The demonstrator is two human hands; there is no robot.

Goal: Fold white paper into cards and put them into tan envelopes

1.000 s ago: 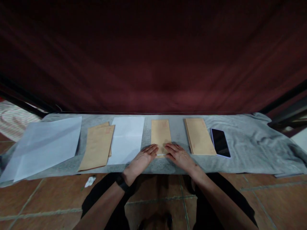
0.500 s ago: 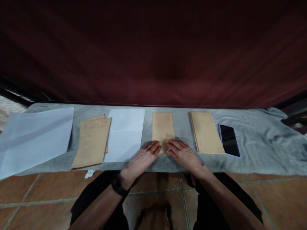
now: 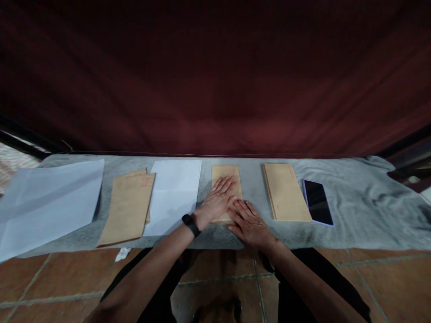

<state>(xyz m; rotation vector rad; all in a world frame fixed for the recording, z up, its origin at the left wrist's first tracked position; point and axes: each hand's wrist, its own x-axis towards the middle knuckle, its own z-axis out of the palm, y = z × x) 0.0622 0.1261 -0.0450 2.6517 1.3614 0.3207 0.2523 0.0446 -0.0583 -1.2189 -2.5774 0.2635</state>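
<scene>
A brown paper envelope (image 3: 220,172) with faint red print lies flat on the grey cloth, its long side pointing away from me. My left hand (image 3: 217,199) rests flat across its middle, fingers stretched out. Over the lower right part of the envelope lies my right hand (image 3: 251,224), palm down with fingers spread, its fingertips close to the left hand. Neither hand grips anything. Left of the envelope is a sheet of white paper (image 3: 175,193) with a crease across it. A stack of brown envelopes (image 3: 288,193) sits to the right.
Two overlapping brown envelopes (image 3: 126,206) lie left of the white sheet. Larger white paper (image 3: 54,197) covers the far left and hangs over the front edge. A phone (image 3: 318,202) touches the right stack. Behind the grey cloth (image 3: 363,202) hangs a dark red curtain (image 3: 215,89).
My left hand has slid forward and right, up onto the middle of the envelope. My right hand has shifted slightly left and nearer to me, fingers now spread. The view has tilted slightly.
</scene>
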